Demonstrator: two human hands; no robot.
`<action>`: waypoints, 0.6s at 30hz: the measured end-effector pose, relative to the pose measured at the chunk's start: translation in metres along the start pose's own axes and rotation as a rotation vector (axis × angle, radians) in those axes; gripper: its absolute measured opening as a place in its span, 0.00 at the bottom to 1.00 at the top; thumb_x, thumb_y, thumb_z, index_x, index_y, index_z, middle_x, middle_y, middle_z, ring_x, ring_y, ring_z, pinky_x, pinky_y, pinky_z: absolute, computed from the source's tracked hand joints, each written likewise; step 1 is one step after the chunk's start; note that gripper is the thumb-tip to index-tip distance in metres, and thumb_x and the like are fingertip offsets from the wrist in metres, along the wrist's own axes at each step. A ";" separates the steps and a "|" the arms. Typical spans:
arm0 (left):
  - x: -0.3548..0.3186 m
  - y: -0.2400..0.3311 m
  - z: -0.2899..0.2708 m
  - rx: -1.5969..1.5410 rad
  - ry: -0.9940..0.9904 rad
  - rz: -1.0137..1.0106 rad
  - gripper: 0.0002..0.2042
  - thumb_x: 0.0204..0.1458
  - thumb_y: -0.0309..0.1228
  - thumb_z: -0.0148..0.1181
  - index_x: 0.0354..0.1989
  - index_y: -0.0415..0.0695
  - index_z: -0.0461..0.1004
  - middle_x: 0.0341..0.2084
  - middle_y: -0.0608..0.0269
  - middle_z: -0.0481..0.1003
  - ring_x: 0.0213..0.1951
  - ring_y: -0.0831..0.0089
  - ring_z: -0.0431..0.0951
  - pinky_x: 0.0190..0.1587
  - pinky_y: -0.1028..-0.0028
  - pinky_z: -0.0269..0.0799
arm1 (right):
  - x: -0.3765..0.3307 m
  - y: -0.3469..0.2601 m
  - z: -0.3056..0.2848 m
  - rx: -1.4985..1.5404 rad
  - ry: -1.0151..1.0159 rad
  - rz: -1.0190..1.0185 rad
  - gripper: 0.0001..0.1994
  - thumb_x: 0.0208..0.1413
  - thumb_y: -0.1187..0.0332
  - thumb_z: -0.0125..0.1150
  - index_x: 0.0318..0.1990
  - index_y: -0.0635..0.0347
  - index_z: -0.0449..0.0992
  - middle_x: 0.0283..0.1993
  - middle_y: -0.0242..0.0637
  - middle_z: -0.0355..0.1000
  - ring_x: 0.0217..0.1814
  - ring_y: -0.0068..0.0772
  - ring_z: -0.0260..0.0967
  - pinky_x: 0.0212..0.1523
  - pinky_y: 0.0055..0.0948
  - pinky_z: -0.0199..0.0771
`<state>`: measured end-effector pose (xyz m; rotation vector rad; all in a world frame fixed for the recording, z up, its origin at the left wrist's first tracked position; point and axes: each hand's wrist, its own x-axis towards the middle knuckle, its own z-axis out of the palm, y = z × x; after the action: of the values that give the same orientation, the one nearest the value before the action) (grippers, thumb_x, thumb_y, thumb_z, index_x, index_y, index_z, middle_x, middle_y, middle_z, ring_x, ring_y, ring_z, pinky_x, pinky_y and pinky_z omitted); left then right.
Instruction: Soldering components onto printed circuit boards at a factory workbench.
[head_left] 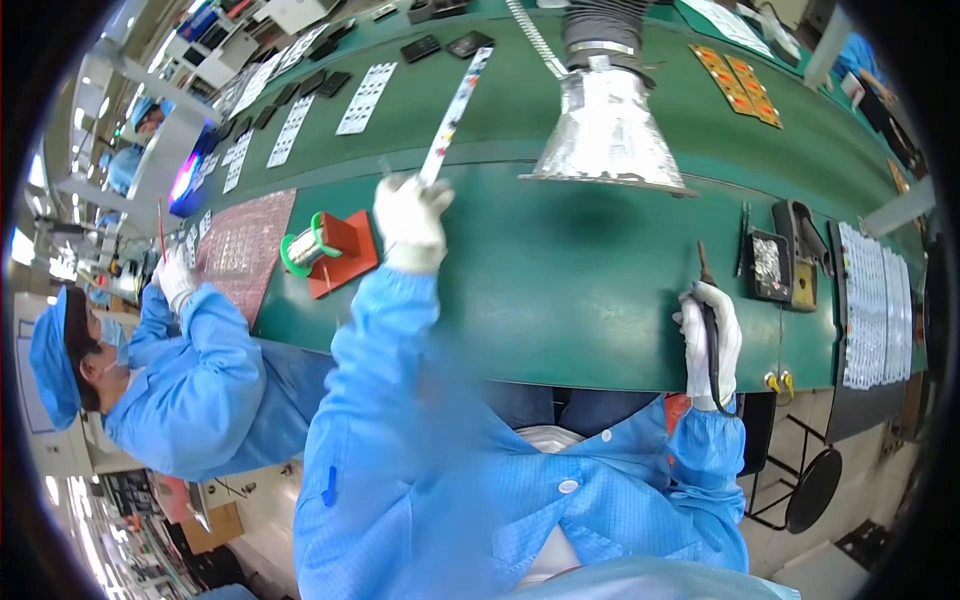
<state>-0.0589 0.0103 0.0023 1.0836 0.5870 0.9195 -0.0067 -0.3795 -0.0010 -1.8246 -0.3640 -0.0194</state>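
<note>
My left hand (pixel 412 222), in a white glove, is stretched far forward over the green bench. Its fingers are closed at the near end of a narrow white circuit board strip (pixel 455 118) with small coloured parts, which reaches over the green belt. The fingertips are slightly blurred. Over the right part of the bench, my gloved right hand (pixel 712 335) grips a soldering iron (pixel 706 268), tip pointing away from me and black cord trailing down past the wrist. Left of my left hand stands a solder wire spool (pixel 305 246) with green rims on an orange-red holder (pixel 350 250).
A silver fume hood (pixel 605 130) hangs ahead. Right of the iron are tweezers (pixel 742 238), a black tray (pixel 768 264), an iron stand (pixel 800 235) and a rack of white strips (pixel 875 305). A co-worker (pixel 180 380) sits at left beside pink bubble wrap (pixel 240 240).
</note>
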 end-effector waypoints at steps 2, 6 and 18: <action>-0.028 0.010 -0.040 -0.192 -0.086 0.004 0.13 0.56 0.26 0.55 0.46 0.34 0.63 0.35 0.54 0.68 0.31 0.63 0.76 0.31 0.69 0.75 | 0.002 -0.003 -0.001 -0.044 0.003 -0.066 0.10 0.58 0.76 0.59 0.47 0.62 0.74 0.29 0.38 0.74 0.28 0.24 0.72 0.30 0.24 0.72; -0.111 0.057 -0.083 0.191 0.016 0.022 0.13 0.56 0.31 0.56 0.43 0.36 0.64 0.35 0.56 0.68 0.28 0.69 0.73 0.27 0.73 0.71 | -0.003 0.007 -0.008 -0.002 0.020 -0.034 0.11 0.60 0.72 0.60 0.48 0.63 0.72 0.36 0.37 0.73 0.33 0.23 0.72 0.34 0.21 0.71; -0.190 0.126 -0.072 0.411 -0.507 -0.345 0.08 0.50 0.21 0.52 0.34 0.41 0.60 0.34 0.52 0.71 0.17 0.71 0.72 0.14 0.78 0.66 | -0.003 -0.029 -0.029 -0.098 -0.207 -0.770 0.14 0.52 0.64 0.68 0.42 0.58 0.72 0.42 0.44 0.75 0.39 0.52 0.73 0.41 0.40 0.75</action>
<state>-0.2555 -0.0960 0.0871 1.4644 0.5234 0.2040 -0.0121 -0.4009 0.0342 -1.6837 -1.2100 -0.3877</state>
